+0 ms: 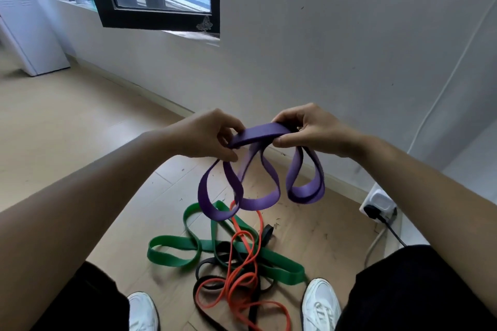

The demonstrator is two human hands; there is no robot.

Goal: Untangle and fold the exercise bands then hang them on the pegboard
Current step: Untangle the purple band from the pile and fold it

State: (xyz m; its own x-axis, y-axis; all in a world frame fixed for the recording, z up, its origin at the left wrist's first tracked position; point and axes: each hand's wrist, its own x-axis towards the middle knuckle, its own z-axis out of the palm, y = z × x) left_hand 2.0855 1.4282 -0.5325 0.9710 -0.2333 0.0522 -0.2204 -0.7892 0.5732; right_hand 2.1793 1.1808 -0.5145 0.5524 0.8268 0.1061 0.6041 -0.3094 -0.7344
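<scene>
I hold a wide purple exercise band [258,136] in front of me, above the floor. My left hand [207,137] pinches its left end and my right hand [309,130] pinches its right end. Several purple loops hang down between and below both hands. On the floor between my feet lies a tangle: a wide green band [172,250], a thin orange band [242,277] and a black band [212,263], crossing over one another. No pegboard is in view.
A white power strip [379,203] with a black plug and cable lies by the wall at right. My white shoes [321,303] stand on either side of the tangle. An open black-framed window [161,19] is at upper left, and a white cabinet [35,43] stands far left.
</scene>
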